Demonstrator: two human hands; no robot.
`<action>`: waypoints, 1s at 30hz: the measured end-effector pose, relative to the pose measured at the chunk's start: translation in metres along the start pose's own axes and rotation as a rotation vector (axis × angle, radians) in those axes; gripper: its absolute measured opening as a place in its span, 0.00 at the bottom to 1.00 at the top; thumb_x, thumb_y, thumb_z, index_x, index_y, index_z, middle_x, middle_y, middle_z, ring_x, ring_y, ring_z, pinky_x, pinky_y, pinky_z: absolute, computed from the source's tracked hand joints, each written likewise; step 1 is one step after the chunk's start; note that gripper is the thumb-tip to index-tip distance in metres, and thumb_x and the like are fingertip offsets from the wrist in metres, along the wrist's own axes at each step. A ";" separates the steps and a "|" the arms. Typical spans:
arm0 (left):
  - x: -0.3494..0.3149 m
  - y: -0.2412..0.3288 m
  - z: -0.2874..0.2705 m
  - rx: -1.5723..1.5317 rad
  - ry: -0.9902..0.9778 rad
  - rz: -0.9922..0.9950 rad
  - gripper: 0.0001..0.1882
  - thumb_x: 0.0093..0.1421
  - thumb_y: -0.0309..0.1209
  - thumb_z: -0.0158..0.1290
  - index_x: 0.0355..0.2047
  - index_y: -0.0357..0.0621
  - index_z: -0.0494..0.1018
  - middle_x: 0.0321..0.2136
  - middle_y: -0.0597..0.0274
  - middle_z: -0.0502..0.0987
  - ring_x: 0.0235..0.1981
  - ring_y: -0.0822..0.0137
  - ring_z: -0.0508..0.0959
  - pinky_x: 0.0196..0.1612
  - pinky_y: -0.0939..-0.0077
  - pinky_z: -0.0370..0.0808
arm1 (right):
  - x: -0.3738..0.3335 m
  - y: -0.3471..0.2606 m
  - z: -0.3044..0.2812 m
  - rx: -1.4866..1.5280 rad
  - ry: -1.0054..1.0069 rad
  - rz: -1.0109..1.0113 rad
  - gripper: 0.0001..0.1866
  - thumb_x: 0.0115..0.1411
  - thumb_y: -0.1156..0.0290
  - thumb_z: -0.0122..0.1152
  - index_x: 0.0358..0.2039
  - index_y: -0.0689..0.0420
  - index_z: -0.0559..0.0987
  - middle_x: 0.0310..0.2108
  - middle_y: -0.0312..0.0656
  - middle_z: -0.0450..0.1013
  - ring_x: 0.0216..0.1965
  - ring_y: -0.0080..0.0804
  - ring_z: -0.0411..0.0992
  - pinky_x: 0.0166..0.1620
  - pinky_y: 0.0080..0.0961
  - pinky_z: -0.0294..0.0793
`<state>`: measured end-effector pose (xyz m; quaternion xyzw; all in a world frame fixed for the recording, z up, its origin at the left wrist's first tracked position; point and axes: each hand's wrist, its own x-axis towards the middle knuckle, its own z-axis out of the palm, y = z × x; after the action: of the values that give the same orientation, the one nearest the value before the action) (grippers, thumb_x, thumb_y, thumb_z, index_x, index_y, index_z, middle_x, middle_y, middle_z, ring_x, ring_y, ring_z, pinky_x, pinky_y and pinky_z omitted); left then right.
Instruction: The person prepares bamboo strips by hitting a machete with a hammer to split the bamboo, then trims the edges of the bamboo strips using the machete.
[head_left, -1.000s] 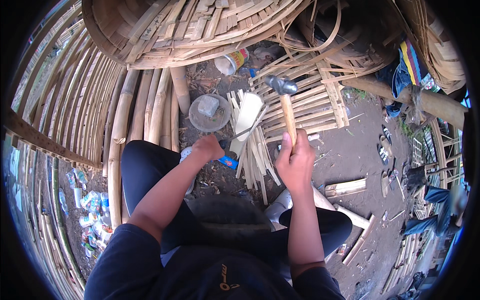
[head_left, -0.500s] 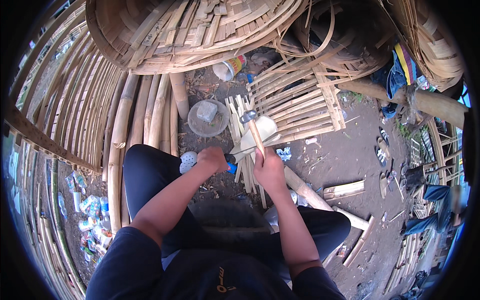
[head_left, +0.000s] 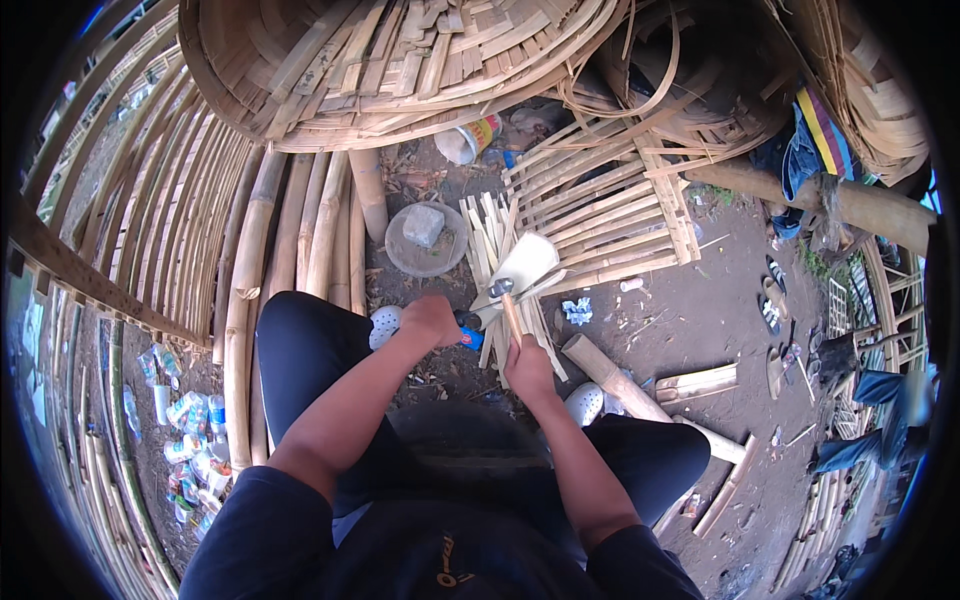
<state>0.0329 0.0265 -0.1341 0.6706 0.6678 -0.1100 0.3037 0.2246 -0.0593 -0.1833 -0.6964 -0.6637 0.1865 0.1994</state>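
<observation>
Since a second ago we have brought the hammer (head_left: 507, 300) down: it was raised high with its head over the woven bamboo, and now its head sits low, right at the bamboo piece (head_left: 522, 268) in front of us. Our right hand (head_left: 527, 366) is wrapped tight round the wooden handle, near its lower end, the shaft running up and slightly left to the dark metal head. Our left hand (head_left: 431, 318) is closed on a blue-handled tool (head_left: 469, 334), of which only the blue end shows beside the knuckles; it rests just left of the hammer head, and we cannot tell whether its tip touches the bamboo.

The bamboo piece is a pale, broad slab lying tilted over a bundle of split bamboo strips (head_left: 487, 240) that fan out away from us. Just left of the strips, farther off, a round shallow dish (head_left: 405, 256) holds a grey stone (head_left: 423, 225). To the right lies a flat woven bamboo panel (head_left: 610, 205), and beyond everything a large bamboo basket (head_left: 400, 60) arches across the far side. Thick bamboo poles (head_left: 300, 235) run along the ground on the left. Near our right knee a short log (head_left: 610, 375) lies on the dirt, with cut bamboo offcuts (head_left: 700, 382) just beyond it to the right. White perforated sandals (head_left: 384, 322) peek out beside our legs.
</observation>
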 end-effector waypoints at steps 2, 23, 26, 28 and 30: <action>-0.003 0.002 0.006 -0.044 0.026 -0.016 0.22 0.47 0.36 0.55 0.40 0.35 0.77 0.44 0.43 0.76 0.48 0.51 0.76 0.51 0.66 0.73 | 0.001 -0.020 -0.032 0.036 0.040 -0.018 0.13 0.62 0.67 0.50 0.29 0.66 0.69 0.18 0.62 0.70 0.23 0.62 0.72 0.29 0.52 0.71; 0.001 -0.019 0.015 -0.134 0.026 -0.055 0.20 0.46 0.34 0.53 0.39 0.35 0.77 0.43 0.42 0.76 0.48 0.50 0.76 0.51 0.66 0.72 | 0.014 -0.085 -0.122 0.187 0.269 -0.174 0.12 0.62 0.67 0.52 0.28 0.63 0.69 0.14 0.55 0.68 0.18 0.59 0.69 0.22 0.47 0.66; 0.005 -0.023 0.014 -0.140 0.019 -0.057 0.20 0.46 0.33 0.52 0.38 0.35 0.77 0.43 0.42 0.76 0.48 0.50 0.76 0.51 0.65 0.72 | 0.018 -0.110 -0.176 0.287 0.480 -0.304 0.09 0.64 0.69 0.50 0.29 0.61 0.68 0.12 0.44 0.63 0.11 0.34 0.65 0.19 0.30 0.62; 0.006 -0.019 0.012 -0.148 0.006 -0.060 0.19 0.46 0.33 0.52 0.38 0.35 0.77 0.43 0.42 0.76 0.48 0.50 0.76 0.51 0.65 0.72 | 0.022 -0.103 -0.175 0.477 0.610 -0.365 0.09 0.64 0.69 0.49 0.30 0.61 0.67 0.11 0.42 0.61 0.11 0.30 0.63 0.18 0.26 0.61; 0.008 -0.014 0.010 -0.145 0.004 -0.052 0.19 0.46 0.33 0.52 0.37 0.35 0.78 0.43 0.42 0.76 0.47 0.50 0.76 0.51 0.65 0.73 | 0.023 -0.082 -0.132 0.779 0.711 -0.381 0.09 0.64 0.69 0.49 0.31 0.62 0.66 0.12 0.41 0.61 0.11 0.30 0.62 0.19 0.24 0.61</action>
<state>0.0233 0.0267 -0.1504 0.6295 0.6918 -0.0679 0.3472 0.2254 -0.0367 -0.0285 -0.4589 -0.5519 0.1321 0.6836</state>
